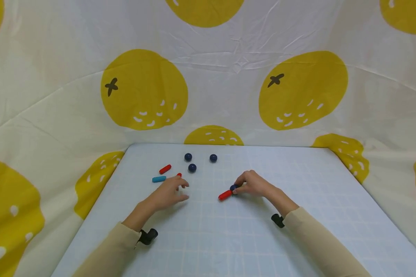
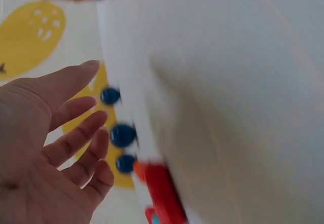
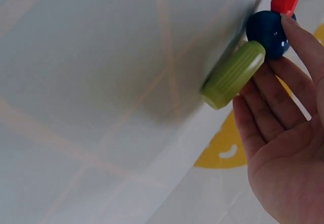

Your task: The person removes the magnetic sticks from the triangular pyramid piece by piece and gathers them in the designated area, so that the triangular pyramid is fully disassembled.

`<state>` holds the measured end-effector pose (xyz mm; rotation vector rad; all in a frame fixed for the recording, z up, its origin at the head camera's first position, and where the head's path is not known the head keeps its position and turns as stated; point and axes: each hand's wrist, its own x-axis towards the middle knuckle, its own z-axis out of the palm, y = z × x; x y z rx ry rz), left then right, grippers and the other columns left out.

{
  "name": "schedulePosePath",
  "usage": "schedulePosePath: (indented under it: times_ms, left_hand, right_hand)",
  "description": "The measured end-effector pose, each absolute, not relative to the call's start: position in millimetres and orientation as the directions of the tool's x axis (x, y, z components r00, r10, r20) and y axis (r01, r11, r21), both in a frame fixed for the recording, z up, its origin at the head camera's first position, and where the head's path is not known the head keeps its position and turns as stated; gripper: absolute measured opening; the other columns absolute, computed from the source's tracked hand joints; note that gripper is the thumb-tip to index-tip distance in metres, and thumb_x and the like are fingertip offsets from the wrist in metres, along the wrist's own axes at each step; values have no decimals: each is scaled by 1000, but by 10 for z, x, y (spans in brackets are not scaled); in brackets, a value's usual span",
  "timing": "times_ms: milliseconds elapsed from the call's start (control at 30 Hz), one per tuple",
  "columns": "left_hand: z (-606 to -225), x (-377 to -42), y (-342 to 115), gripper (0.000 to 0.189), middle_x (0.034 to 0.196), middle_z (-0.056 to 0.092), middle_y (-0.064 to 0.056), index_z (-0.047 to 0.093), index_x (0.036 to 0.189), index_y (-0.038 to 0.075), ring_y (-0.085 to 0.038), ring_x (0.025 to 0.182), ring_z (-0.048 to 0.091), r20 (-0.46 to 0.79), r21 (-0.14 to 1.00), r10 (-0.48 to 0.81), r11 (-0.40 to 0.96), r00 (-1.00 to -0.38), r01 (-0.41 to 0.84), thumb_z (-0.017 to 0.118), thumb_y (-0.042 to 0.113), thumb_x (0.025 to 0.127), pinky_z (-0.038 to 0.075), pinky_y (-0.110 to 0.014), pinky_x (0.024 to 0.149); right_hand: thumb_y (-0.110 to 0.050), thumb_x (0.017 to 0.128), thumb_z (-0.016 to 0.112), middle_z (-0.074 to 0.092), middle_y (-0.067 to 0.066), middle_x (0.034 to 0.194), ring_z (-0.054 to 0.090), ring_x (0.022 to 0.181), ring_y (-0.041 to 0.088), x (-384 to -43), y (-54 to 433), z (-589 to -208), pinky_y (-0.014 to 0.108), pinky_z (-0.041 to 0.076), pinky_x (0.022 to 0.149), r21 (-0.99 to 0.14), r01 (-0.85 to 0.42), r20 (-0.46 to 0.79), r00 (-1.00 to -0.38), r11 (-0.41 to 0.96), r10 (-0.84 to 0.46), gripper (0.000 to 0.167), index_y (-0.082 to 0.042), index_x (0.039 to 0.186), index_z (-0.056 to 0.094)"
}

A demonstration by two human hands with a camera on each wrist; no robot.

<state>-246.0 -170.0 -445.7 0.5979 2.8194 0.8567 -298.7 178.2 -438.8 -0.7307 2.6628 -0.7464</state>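
Observation:
My right hand (image 1: 254, 184) pinches a dark blue ball (image 3: 268, 34) between thumb and fingers. Against that ball sit a red rod (image 1: 225, 195) on one side and a green ribbed rod (image 3: 234, 76) on the other; the green one is hidden in the head view. My left hand (image 1: 166, 194) hovers over the left part of the table, its fingers relaxed and apart, holding nothing. Just past its fingers lies another red rod (image 2: 164, 193), mostly covered by the hand in the head view.
Three loose dark blue balls (image 1: 192, 167) lie toward the back of the white gridded table (image 1: 228, 238). At the left, a red rod (image 1: 165, 169) and a blue rod (image 1: 159, 179) lie close together. A white curtain (image 1: 222, 92) with yellow fruit prints hangs behind.

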Motion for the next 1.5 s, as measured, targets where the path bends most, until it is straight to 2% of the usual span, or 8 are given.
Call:
schedulePosePath:
  times_ms: [300, 500, 667, 867, 1033, 1300, 1500]
  left_hand:
    - [-4674, -2607, -847, 42, 101, 63, 4, 68, 127, 14, -15, 90, 56, -137, 608, 480, 731, -866, 309, 79, 34, 91, 51, -29, 81]
    - [-4728, -2726, -586, 25, 92, 64, 6, 73, 114, 13, -15, 86, 58, -93, 631, 474, 709, -876, 316, 77, 26, 93, 51, -30, 82]
    - [-4741, -2783, -570, 13, 89, 65, 6, 75, 104, 14, -15, 85, 58, -47, 632, 474, 696, -880, 341, 77, 22, 93, 50, -31, 83]
    - [-4755, -2809, -584, 14, 86, 65, 7, 76, 101, 14, -14, 83, 57, -33, 638, 491, 681, -871, 360, 79, 23, 92, 49, -29, 80]
    - [-4723, -2794, -576, 12, 83, 65, 6, 76, 98, 12, -13, 80, 56, -8, 637, 504, 668, -864, 384, 80, 21, 91, 48, -28, 78]
    - [-4690, -2709, -663, 11, 84, 65, 7, 78, 99, 14, -14, 84, 56, -46, 642, 507, 675, -861, 363, 80, 21, 91, 49, -29, 79]
    - [-4672, -2579, -930, 13, 85, 62, 3, 75, 100, 12, -18, 84, 55, -33, 622, 321, 748, -947, 231, 79, 22, 92, 51, -32, 76]
  right_hand:
    - [-23, 89, 82, 74, -5, 85, 62, 81, 12, -2972, 1743, -4418, 32, 53, 78, -553, -416, -103, -825, 722, -555, 14, -10, 95, 80]
    - [-26, 89, 82, 72, -8, 79, 62, 74, 9, -2967, 1732, -4421, 28, 54, 74, -536, -430, -80, -831, 727, -551, 14, -13, 90, 78]
    - [-26, 90, 81, 73, -6, 81, 63, 75, 9, -2994, 1778, -4397, 30, 53, 75, -547, -454, -98, -800, 703, -592, 20, -8, 98, 78]
    - [-21, 92, 78, 74, -4, 87, 64, 78, 8, -3047, 1842, -4381, 29, 53, 77, -567, -489, -120, -747, 663, -653, 27, -4, 113, 76]
    - [-20, 92, 77, 75, -2, 89, 66, 79, 7, -3076, 1841, -4379, 28, 54, 76, -571, -527, -87, -724, 630, -685, 22, -4, 108, 77]
    - [-24, 92, 78, 75, -4, 89, 64, 81, 8, -3068, 1809, -4395, 31, 53, 80, -562, -485, -95, -767, 670, -634, 18, -8, 102, 79]
    - [-26, 93, 77, 73, -6, 86, 62, 80, 9, -3063, 1826, -4396, 31, 52, 77, -552, -484, -97, -772, 680, -628, 17, -10, 98, 78]
